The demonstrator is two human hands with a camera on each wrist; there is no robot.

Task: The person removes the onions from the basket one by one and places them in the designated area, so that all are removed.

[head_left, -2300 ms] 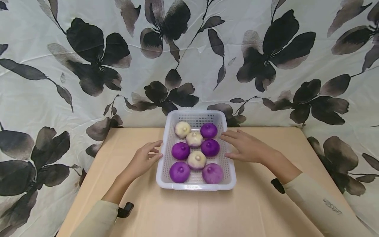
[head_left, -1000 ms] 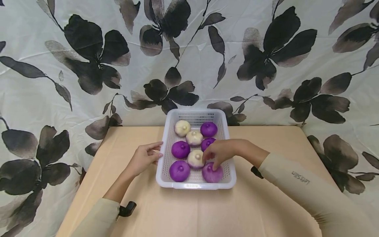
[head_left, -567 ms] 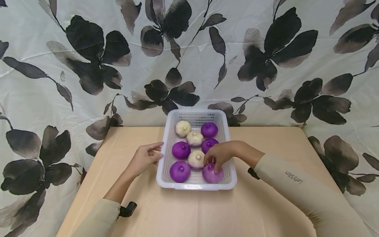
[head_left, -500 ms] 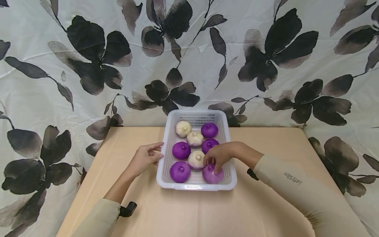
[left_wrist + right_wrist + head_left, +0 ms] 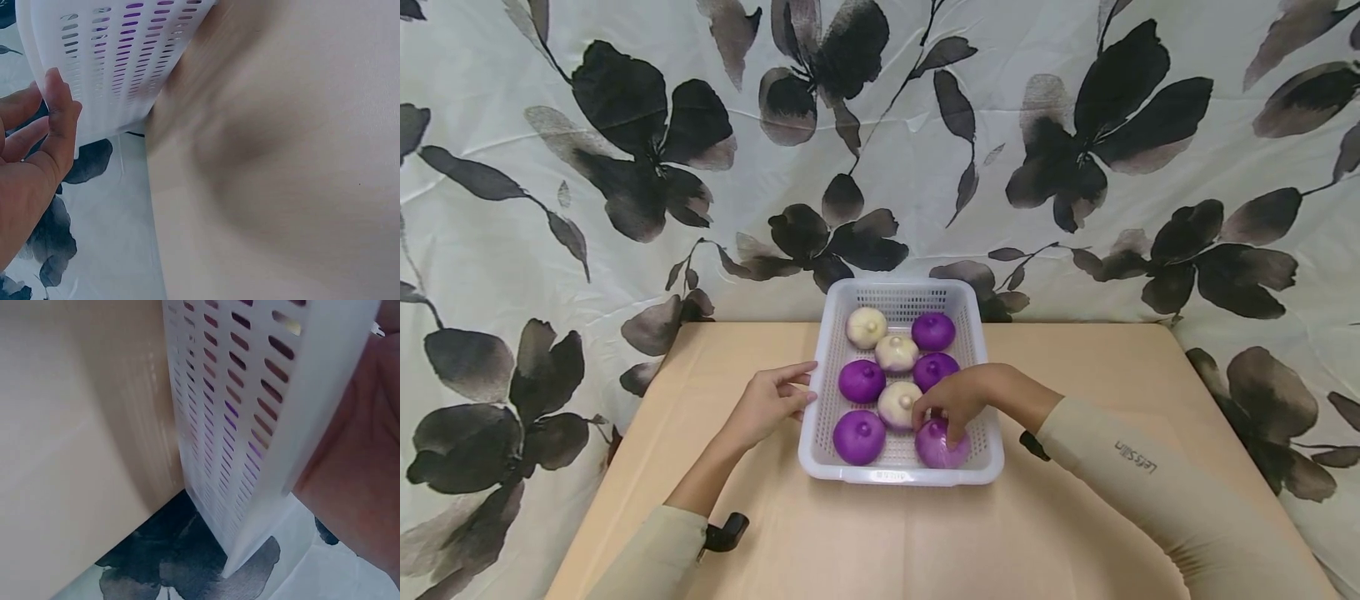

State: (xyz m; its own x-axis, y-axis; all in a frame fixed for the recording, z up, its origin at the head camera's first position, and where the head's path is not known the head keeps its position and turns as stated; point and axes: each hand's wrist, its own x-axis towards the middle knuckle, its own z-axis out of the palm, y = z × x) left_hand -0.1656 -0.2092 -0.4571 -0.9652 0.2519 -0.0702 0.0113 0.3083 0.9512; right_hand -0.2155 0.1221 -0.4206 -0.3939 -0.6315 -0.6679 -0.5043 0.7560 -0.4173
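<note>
Onion (image 5: 942, 454), round, glossy and light purple, sits beneath the right hand (image 5: 958, 398) gripping it, as the loose-fingered left hand (image 5: 772, 402) touches the white slotted basket (image 5: 902, 477).

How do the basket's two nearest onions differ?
The left onion is deep purple; the right onion is paler. Nothing covers the left onion; the right hand curls over the right onion, partly hiding it. Both are round and lie in the white basket.

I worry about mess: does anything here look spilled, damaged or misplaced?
No spill or visible damage: all eight onions lie inside the basket. One slight oddity: its far end sits right at the back edge of the table, looking exposed.
</note>
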